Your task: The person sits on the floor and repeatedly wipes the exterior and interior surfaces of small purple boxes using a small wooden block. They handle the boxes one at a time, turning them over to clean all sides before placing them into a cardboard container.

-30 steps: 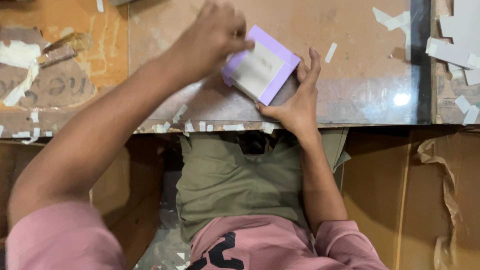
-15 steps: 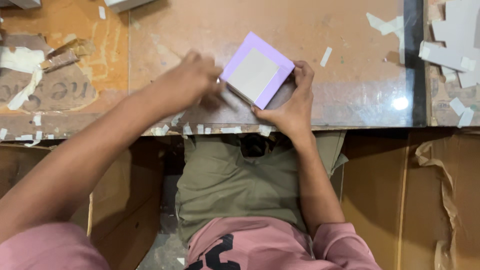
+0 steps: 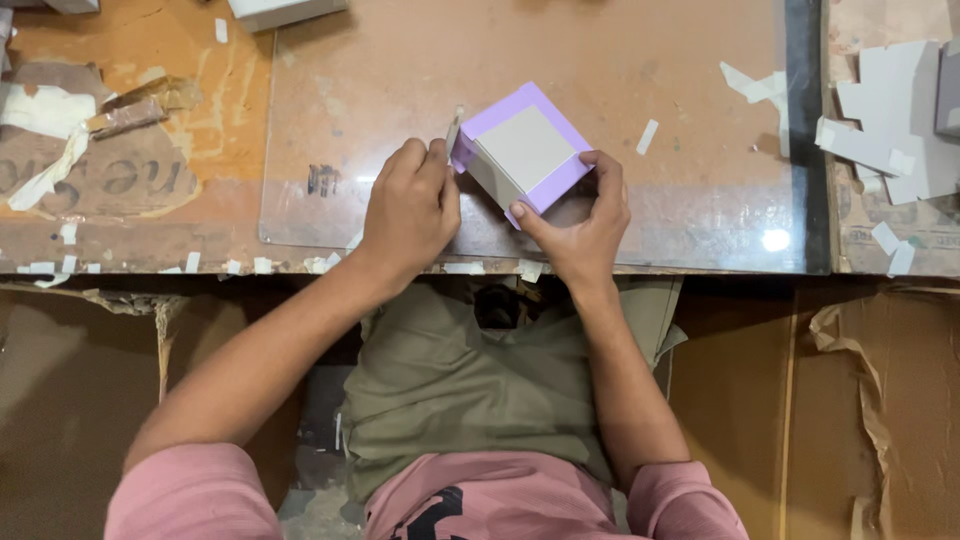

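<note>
1. One box (image 3: 527, 150), two hands, many paper scraps (image 3: 648, 136).
2. I see a glass sheet (image 3: 640, 60) over a worn brown table (image 3: 130, 200).
3. Box: grey card, purple-edged, tilted on the glass.
4. Right hand (image 3: 580, 220) grips its corner; left hand (image 3: 410, 210) pinches a thin blade (image 3: 453, 135) against it.

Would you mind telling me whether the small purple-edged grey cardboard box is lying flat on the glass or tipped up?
Tipped up: the purple-edged grey cardboard box rests on one corner, showing two faces, steadied by the right hand.
</note>
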